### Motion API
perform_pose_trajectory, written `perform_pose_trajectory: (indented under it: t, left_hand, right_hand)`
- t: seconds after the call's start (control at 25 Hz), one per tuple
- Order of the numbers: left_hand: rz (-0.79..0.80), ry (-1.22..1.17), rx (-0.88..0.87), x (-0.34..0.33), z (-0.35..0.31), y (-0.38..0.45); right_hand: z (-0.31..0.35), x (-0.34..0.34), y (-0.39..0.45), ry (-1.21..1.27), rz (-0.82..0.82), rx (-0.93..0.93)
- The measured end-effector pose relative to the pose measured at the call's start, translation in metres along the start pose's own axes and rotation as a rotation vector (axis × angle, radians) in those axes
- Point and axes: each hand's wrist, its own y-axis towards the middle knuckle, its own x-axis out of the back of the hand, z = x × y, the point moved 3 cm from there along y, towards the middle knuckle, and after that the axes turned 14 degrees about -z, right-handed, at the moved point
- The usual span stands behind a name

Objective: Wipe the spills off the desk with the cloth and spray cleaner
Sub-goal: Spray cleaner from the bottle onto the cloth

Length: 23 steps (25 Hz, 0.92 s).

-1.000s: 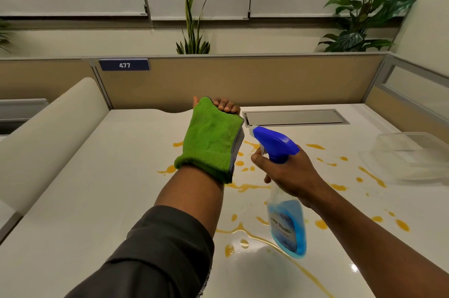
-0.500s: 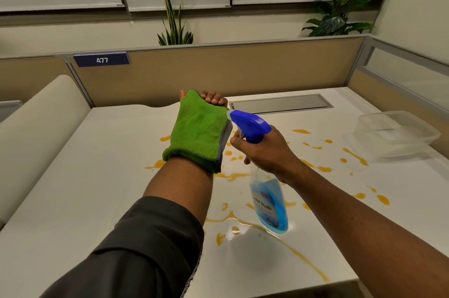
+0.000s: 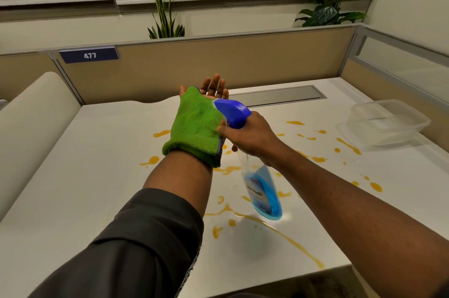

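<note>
A green cloth point(image 3: 194, 125) lies over the palm of my left hand point(image 3: 214, 86), which is raised above the white desk point(image 3: 97, 176) with its fingers stretched up past the cloth's far edge. My right hand point(image 3: 250, 137) grips the neck of a clear spray bottle point(image 3: 263, 191) holding blue liquid. The bottle's blue nozzle head point(image 3: 233, 109) sits right against the cloth's right side. Orange spills point(image 3: 279, 229) are spattered and streaked over the desk's middle and right, under and around both hands.
A clear plastic container point(image 3: 386, 120) sits at the desk's right edge. A grey cable hatch point(image 3: 279, 96) runs along the back. Tan partition panels point(image 3: 243, 62) wall the back and right, with plants behind. A padded cream divider point(image 3: 31, 115) borders the left.
My left fingers have uncurled and now point up past the cloth. The bottle's nozzle has moved left and closer until it meets the cloth.
</note>
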Motion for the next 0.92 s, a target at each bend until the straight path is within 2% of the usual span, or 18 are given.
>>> perform_pose_trajectory:
  t: [0.16,0.4,0.52,0.68,0.8,0.92]
  left_hand:
    - [-0.028,0.033,0.026,-0.005,0.005,-0.009]
    - [-0.05,-0.104,-0.018,-0.014,0.005,-0.004]
    - [-0.01,-0.071,0.008,-0.01,-0.003,-0.008]
    - [-0.034,-0.055,-0.007,-0.012,0.003,-0.012]
    - [-0.044,-0.04,0.0,-0.014,0.014,-0.012]
    - [-0.031,-0.045,0.028,-0.014,0.026,-0.006]
  right_hand:
    - [0.005,-0.003,0.006,-0.008,0.01,0.002]
    - [0.0,0.013,0.01,0.031,-0.032,-0.071]
    - [0.003,0.02,-0.006,-0.04,0.023,0.033]
    - [0.014,0.027,-0.039,-0.116,0.061,0.22]
    - [0.015,0.034,-0.053,-0.07,0.074,0.228]
    - [0.003,0.046,-0.057,-0.063,0.058,0.16]
